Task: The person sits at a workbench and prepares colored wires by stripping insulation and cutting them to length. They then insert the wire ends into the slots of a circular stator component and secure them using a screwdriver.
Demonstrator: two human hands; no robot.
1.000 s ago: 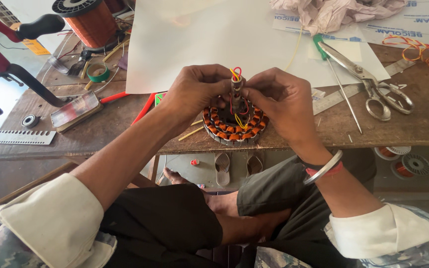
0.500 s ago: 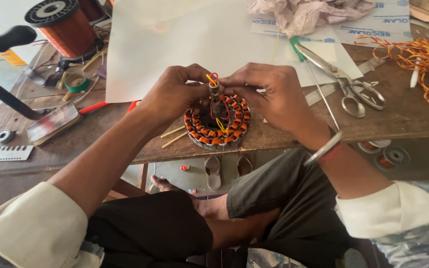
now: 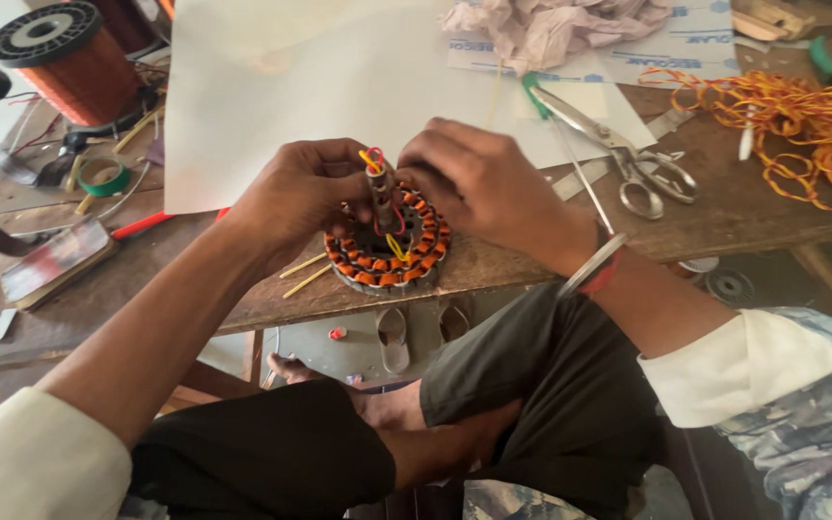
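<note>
A round motor stator (image 3: 389, 252) wound with orange copper coils stands tilted at the near edge of the wooden workbench (image 3: 724, 217). Red and yellow lead wires (image 3: 375, 162) rise from its central shaft. My left hand (image 3: 296, 197) grips the stator's left side, its fingertips by the wires. My right hand (image 3: 483, 183) curls over the stator's right and back rim, fingers touching the coils. A metal bangle sits on my right wrist.
A large white sheet (image 3: 339, 77) lies behind the stator. Scissors (image 3: 618, 154) and a tangle of orange-yellow wire (image 3: 801, 125) lie to the right. A copper wire spool (image 3: 65, 67), a green tape roll (image 3: 103, 178) and thin sticks (image 3: 305, 274) are on the left.
Both hands have kept hold of the stator, and the fingers have shifted at the lead wires. The head camera has turned left, so the stator and the bench items sit further right in view.
</note>
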